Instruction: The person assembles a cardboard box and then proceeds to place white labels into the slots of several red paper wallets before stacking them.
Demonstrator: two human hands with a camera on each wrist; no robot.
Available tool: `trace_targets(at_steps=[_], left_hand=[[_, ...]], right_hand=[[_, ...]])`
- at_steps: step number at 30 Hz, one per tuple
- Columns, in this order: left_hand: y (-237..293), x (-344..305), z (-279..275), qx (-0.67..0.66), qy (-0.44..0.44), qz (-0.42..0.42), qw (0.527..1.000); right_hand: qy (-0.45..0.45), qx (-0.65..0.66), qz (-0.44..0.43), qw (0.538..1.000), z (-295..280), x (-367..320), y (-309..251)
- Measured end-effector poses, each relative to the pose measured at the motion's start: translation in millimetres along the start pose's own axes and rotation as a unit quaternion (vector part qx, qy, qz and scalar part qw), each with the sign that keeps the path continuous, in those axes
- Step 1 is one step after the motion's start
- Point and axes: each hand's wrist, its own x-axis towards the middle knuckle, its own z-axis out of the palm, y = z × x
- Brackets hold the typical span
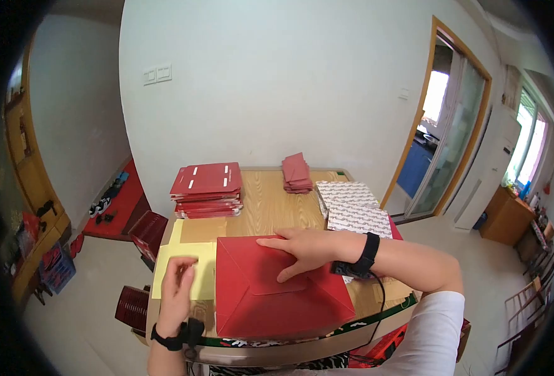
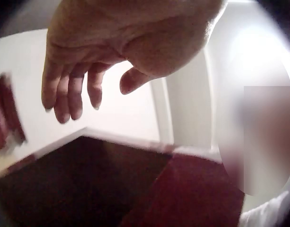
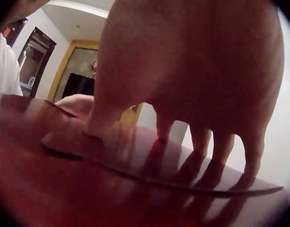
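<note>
A large red paper packet with envelope-like folded flaps lies at the table's near edge. My right hand rests on top of it, fingers spread and fairly straight over the folds. In the right wrist view, its fingertips touch the glossy red surface beside a flap edge. To the left of the packet, my left hand hovers above a yellow sheet. Its fingers hang loosely bent, with nothing between them, as the left wrist view also shows.
A tall stack of red folders with white marks stands at the back left. Small red paper pieces are piled at the back middle. White patterned sheets lie right. A wall rises behind the wooden table.
</note>
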Motion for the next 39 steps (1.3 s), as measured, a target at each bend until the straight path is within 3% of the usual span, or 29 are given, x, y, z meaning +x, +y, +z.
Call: trace_targets(at_steps=[1, 2, 3, 4, 5, 8, 10, 13, 16, 19, 22, 28, 39], left_hand=[[-19.9, -8.4, -10.6, -0.054, 0.001, -0.074, 0.996], [-50.2, -15.4, -7.9, -0.125, -0.057, -0.14, 0.981], [-73.7, -20.4, -4.5, -0.195, -0.111, -0.204, 0.953], [-71.5, -23.8, 5.5, -0.316, -0.145, -0.276, 0.896], [-69.2, -26.0, 19.8, -0.428, -0.124, -0.291, 0.847], [-80.0, -27.1, 31.6, -0.518, -0.131, -0.291, 0.794], [-90.8, -24.0, 35.3, -0.562, -0.143, -0.283, 0.764], [-75.0, -26.8, 34.5, -0.551, -0.159, -0.294, 0.765], [-68.1, -38.2, 29.9, -0.481, -0.234, -0.245, 0.809], [-64.1, -32.4, 25.7, -0.546, -0.223, -0.31, 0.746], [-45.9, -26.5, 25.9, -0.441, -0.225, -0.321, 0.807], [-49.4, -22.7, 27.0, -0.479, -0.274, -0.319, 0.771], [-62.4, -23.2, 25.1, -0.475, -0.292, -0.298, 0.775]], right_hand=[[-0.003, -0.01, 0.002, 1.0, -1.0, -0.4, -1.8], [-0.004, -0.02, 0.004, 1.0, -1.0, -0.4, -1.8], [0.011, -0.031, -0.004, 0.999, 2.1, 0.2, 0.2], [0.026, -0.043, -0.013, 0.999, 6.2, 0.5, 3.1], [0.041, -0.054, -0.02, 0.997, 8.9, 1.3, 4.4], [-0.046, -0.015, -0.022, 0.999, -5.7, 1.7, -9.0], [-0.051, -0.039, 0.001, 0.998, -10.7, -5.4, -22.7], [-0.032, -0.098, 0.03, 0.994, -2.2, -8.7, -24.2], [-0.025, -0.12, 0.039, 0.992, 4.5, -7.4, -23.3], [-0.053, -0.085, 0.034, 0.994, 2.0, -2.9, -22.0], [-0.072, -0.095, 0.045, 0.992, -2.2, -0.8, -28.0], [-0.038, -0.097, 0.053, 0.993, 7.7, -2.0, -24.7], [-0.015, -0.118, 0.081, 0.99, 14.9, -2.0, -33.1]])
